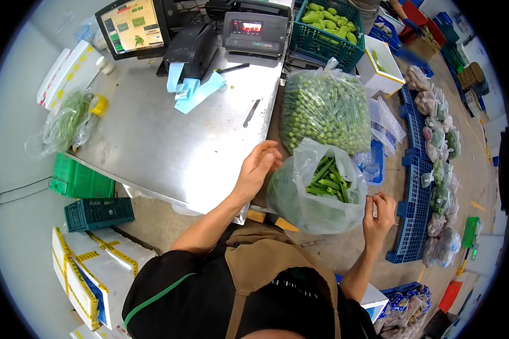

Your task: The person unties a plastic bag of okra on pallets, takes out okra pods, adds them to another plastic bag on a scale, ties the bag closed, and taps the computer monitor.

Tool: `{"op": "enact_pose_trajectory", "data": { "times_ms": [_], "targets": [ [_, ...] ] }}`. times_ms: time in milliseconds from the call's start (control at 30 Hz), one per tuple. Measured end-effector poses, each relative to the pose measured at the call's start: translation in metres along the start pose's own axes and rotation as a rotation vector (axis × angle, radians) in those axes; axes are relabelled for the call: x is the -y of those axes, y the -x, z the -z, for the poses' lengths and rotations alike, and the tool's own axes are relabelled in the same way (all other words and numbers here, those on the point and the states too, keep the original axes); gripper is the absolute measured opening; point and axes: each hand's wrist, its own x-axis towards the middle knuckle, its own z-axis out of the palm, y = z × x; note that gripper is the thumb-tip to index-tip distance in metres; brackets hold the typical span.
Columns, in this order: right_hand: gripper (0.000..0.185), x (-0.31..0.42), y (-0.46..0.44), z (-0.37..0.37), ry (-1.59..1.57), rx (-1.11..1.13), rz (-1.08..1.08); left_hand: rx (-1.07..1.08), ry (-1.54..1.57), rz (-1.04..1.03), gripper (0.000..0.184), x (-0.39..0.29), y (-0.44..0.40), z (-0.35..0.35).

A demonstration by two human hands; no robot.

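A clear plastic bag (322,212) with its mouth open stands in front of me, and long green pods (329,181) show inside it. My left hand (260,164) is at the bag's upper left, fingers curled together; whether they grip anything is hidden. On the right side, my right hand (380,212) pinches at the rim of the same bag. Behind it rests a bigger clear bag full of small round green vegetables (325,110), gathered at the top. A scale display (254,34) with red digits stands beyond the steel table (169,147).
On the table are a knife (251,113), blue label strips (201,93), a black printer (191,48), a monitor (133,28) and a bag of greens (68,121). A green crate (328,53) stands behind. Blue pallets (414,209) with bagged produce lie to the right.
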Motion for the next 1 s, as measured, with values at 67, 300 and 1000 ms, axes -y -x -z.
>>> {"op": "enact_pose_trajectory", "data": {
  "times_ms": [67, 300, 1000],
  "targets": [
    [0.014, 0.013, -0.002, 0.003, 0.016, 0.006, 0.058, -0.041, 0.034, 0.056, 0.051, 0.006, 0.004, 0.011],
    [0.012, 0.063, -0.007, 0.003, -0.026, 0.009, 0.13, -0.106, 0.09, 0.227, 0.044, 0.011, 0.023, 0.043],
    [0.03, 0.185, 0.048, -0.177, -0.494, 0.415, 0.356, -0.708, -0.735, -0.125, 0.024, 0.041, 0.024, 0.289]
  ]
}}
